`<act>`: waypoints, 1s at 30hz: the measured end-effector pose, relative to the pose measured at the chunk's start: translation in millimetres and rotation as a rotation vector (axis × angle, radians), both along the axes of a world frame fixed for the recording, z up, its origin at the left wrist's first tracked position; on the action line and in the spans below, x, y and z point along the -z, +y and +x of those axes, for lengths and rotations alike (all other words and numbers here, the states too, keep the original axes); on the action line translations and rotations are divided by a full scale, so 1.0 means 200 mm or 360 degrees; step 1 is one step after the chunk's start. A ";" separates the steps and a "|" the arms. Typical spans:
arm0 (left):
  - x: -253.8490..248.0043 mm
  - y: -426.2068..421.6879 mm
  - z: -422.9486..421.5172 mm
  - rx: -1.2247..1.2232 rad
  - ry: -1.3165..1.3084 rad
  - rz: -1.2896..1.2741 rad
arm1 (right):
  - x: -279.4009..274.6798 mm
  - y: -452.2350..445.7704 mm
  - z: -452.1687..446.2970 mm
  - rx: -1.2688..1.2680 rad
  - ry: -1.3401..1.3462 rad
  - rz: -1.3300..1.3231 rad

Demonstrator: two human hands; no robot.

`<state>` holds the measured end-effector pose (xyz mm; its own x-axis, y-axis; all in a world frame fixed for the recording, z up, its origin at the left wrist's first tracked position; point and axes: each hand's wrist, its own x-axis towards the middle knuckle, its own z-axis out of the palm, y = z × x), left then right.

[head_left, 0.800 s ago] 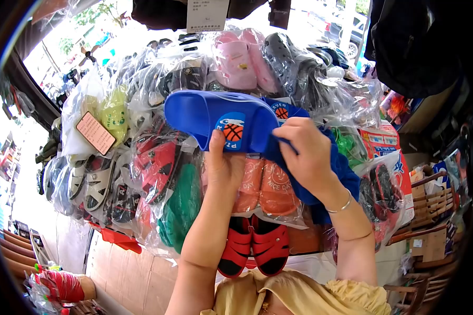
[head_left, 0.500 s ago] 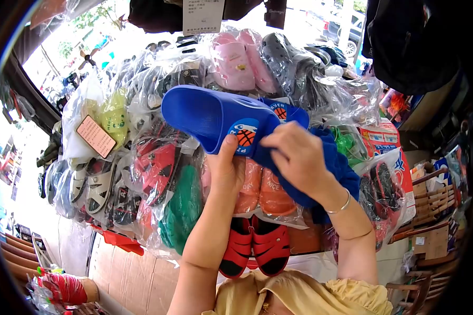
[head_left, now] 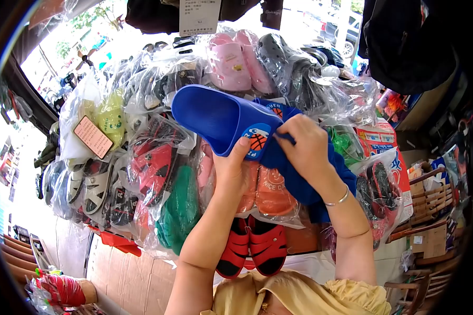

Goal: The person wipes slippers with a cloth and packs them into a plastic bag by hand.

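My left hand (head_left: 232, 164) grips a blue slipper (head_left: 207, 118) with a basketball print, its thumb on the strap. A second blue slipper (head_left: 277, 109) shows partly behind it. On the right, my right hand (head_left: 306, 142) has its fingers curled round a dark blue cloth (head_left: 294, 181) at the slipper's end. Below the hands, orange slippers (head_left: 273, 191) lie in a clear bag, and red and black sandals (head_left: 268, 247) sit at the front edge.
Bagged footwear covers the stall, with pink clogs (head_left: 230, 65) behind and green slippers (head_left: 178, 210) at left. A black bag (head_left: 407, 47) hangs upper right. Wooden racks (head_left: 428, 197) stand right; a red string spool (head_left: 65, 290) is lower left.
The blue slipper has shifted right and tilted, its toe end lower. My right hand has moved along its end and sits slightly higher, pressing the cloth there.
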<state>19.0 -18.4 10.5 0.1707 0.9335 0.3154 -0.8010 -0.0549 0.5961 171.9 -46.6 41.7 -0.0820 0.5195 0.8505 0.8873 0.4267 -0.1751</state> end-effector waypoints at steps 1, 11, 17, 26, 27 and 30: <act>0.02 0.01 -0.01 -0.0002 0.0001 0.0002 | 0.01 -0.02 -0.03 -0.0086 -0.0049 -0.0094; -0.01 0.04 -0.04 -0.0018 0.0085 0.0108 | -0.07 -0.03 0.06 -0.0204 0.0381 -0.0069; 0.02 0.06 -0.08 -0.0300 0.0594 0.0357 | -0.16 -0.14 0.07 -0.0280 0.0505 0.0392; -0.02 -0.01 -0.04 -0.0096 0.0718 0.0519 | -0.10 -0.02 0.10 -0.0195 0.0248 0.0311; -0.02 0.00 -0.04 -0.0034 0.0749 0.0554 | -0.11 -0.03 0.10 -0.0233 0.0317 0.0333; -0.01 -0.01 -0.05 0.0057 0.0872 0.0572 | -0.12 -0.11 0.03 -0.0529 -0.0015 0.0378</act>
